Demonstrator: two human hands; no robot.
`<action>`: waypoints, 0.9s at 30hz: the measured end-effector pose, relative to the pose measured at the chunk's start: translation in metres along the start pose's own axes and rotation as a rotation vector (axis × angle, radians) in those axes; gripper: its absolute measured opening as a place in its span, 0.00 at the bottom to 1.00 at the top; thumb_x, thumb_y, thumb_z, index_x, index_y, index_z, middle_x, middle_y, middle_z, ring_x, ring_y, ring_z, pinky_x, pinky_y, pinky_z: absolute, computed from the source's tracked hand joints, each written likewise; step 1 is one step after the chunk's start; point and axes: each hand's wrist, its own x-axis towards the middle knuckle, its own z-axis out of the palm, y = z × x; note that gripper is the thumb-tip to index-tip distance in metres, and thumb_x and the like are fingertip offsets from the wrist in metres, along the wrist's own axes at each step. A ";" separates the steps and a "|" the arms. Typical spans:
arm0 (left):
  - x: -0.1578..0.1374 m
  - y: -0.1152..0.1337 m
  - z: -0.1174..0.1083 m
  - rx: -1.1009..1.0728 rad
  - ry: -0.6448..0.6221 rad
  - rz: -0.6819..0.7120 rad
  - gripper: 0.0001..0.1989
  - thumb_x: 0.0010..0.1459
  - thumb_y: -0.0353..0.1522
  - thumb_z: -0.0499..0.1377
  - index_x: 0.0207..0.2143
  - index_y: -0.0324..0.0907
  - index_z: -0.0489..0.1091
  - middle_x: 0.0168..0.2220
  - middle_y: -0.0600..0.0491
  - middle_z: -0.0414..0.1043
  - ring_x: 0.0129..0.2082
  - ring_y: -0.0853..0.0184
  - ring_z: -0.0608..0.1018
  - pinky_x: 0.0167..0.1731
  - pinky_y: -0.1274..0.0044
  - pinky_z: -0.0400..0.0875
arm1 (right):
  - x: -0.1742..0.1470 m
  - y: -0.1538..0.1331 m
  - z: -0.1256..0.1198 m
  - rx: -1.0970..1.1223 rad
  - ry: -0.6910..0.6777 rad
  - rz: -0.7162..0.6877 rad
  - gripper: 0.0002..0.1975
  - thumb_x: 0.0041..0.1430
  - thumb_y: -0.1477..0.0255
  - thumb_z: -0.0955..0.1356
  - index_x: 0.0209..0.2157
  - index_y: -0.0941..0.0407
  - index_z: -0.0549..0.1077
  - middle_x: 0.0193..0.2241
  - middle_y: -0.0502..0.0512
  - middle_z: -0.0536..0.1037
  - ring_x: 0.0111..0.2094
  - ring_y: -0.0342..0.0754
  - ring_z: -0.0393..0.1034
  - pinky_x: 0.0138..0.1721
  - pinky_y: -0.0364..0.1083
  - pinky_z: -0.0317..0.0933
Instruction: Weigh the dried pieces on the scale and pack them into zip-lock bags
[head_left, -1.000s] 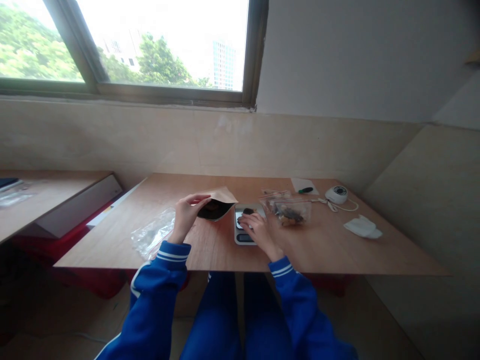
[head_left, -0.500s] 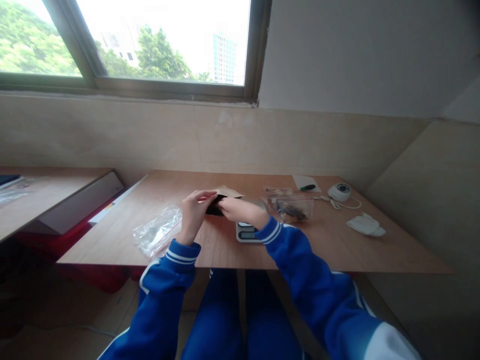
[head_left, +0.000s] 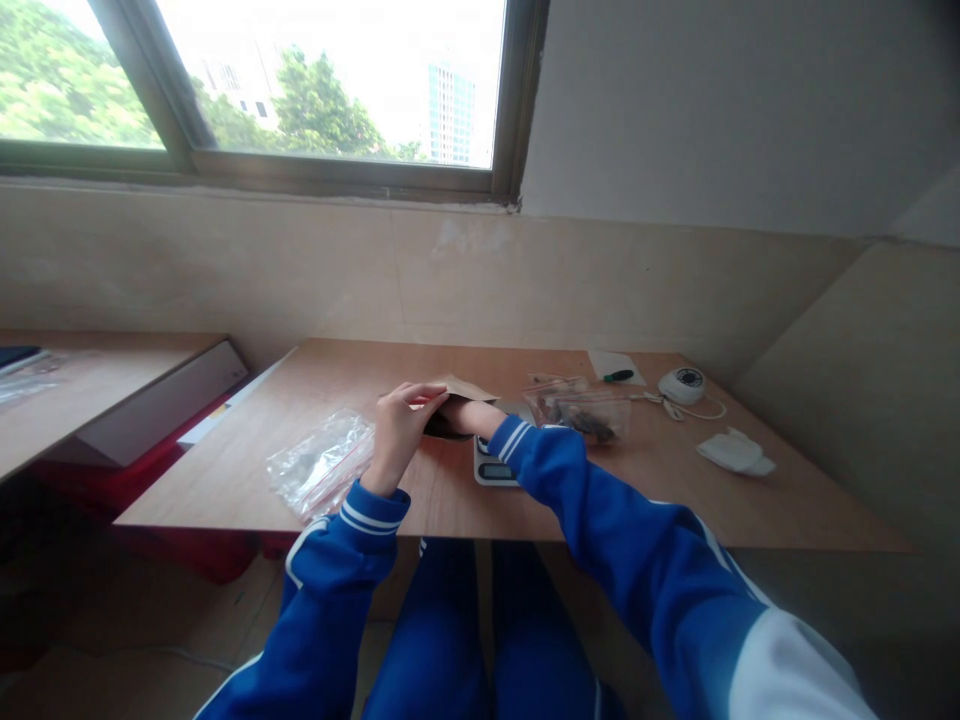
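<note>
A brown paper bag (head_left: 469, 386) with a dark opening is held up over the middle of the table. My left hand (head_left: 405, 425) pinches its rim at the left side. Reaching in from the right, my right hand (head_left: 472, 416) is inside the mouth of the bag, so its fingers are hidden. Just below that wrist lies a small white digital scale (head_left: 491, 472), partly covered by my sleeve. Left of my left hand rests a clear zip bag (head_left: 322, 460), flat and crumpled.
To the right lie clear zip bags with dark dried pieces (head_left: 589, 418), a green-handled tool (head_left: 619, 376) on white paper, a white dome camera (head_left: 681, 384) with its cable, and a crumpled white tissue (head_left: 735, 452). Another table (head_left: 97, 390) stands at left.
My right hand has gone deeper into the paper bag, and its fingers are now out of sight. The bag and my left hand have shifted slightly right.
</note>
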 end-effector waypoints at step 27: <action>-0.002 -0.024 -0.010 -0.006 -0.027 0.013 0.12 0.54 0.40 0.60 0.35 0.44 0.78 0.38 0.51 0.78 0.37 0.65 0.79 0.39 0.77 0.73 | -0.158 0.039 -0.049 0.254 0.730 0.110 0.08 0.63 0.66 0.64 0.40 0.53 0.72 0.46 0.57 0.78 0.46 0.50 0.73 0.49 0.50 0.66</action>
